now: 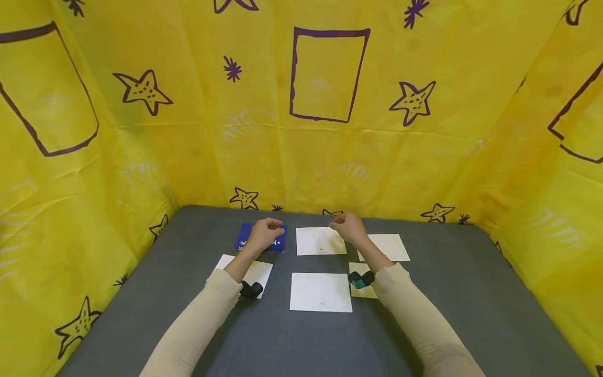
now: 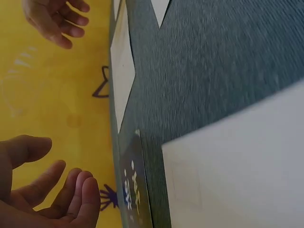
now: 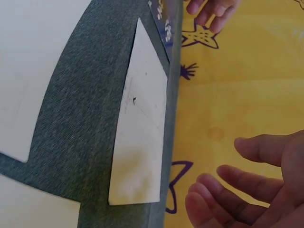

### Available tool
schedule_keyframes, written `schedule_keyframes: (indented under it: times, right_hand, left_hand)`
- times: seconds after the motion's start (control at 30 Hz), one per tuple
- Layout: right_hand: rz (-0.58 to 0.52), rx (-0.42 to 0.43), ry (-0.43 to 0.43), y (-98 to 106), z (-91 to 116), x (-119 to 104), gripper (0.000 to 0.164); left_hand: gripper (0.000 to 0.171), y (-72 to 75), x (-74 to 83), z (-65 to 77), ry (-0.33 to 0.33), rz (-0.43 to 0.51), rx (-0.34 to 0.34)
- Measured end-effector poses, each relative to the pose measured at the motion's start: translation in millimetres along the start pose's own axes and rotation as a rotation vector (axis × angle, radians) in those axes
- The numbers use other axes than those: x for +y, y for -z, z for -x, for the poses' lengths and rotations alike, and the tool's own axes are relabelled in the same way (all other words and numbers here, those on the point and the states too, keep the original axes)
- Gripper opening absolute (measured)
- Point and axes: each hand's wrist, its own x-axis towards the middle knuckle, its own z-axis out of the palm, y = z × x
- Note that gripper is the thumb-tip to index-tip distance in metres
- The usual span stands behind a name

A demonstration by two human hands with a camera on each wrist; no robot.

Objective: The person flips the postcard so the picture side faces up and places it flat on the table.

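Observation:
My left hand (image 1: 266, 234) hovers over a blue card (image 1: 242, 236) with white markings at the back left. Its fingers are loosely bent with a gap to the thumb, and nothing is held. Over the right edge of a white card (image 1: 315, 242) at the back middle hangs my right hand (image 1: 349, 228), likewise relaxed. In the right wrist view this white card (image 3: 137, 109) shows a small dark mark, and my right hand (image 3: 242, 185) has thumb and fingers apart. The left wrist view shows my left hand (image 2: 57, 185) with nothing in it.
Another white card (image 1: 393, 247) lies at the back right. A nearer row has a white card (image 1: 261, 275) under the left forearm, a white card (image 1: 320, 290) in the middle and a cream card (image 1: 365, 293) by the right wrist. Yellow patterned cloth (image 1: 264, 157) walls the grey table (image 1: 264, 340).

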Motion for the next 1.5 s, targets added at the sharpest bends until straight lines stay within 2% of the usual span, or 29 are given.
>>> schedule_keyframes:
  times: [0.27, 0.6, 0.97, 1.23, 1.5]
  right_hand:
    - [0.025, -0.02, -0.021, 0, 4, 12, 0.035]
    - [0.105, -0.04, -0.065, -7, 5, 21, 0.043]
    - [0.219, -0.017, -0.023, -16, 9, 18, 0.047]
    - [0.186, -0.009, -0.043, -18, 7, 20, 0.048]
    - [0.059, 0.003, -0.119, -18, 6, 30, 0.045]
  left_hand:
    - [0.031, -20.1, 4.8, 0.6, 0.021, -0.019, -0.027]
    - [0.028, -42.5, 10.0, 2.8, 0.009, -0.047, -0.049]
    - [0.033, -55.7, 16.8, 3.2, 0.031, -0.15, -0.055]
    - [0.035, -58.4, 20.8, 2.6, 0.068, -0.079, -0.071]
    - [0.032, -59.9, 16.0, 2.1, 0.076, 0.0, -0.064]
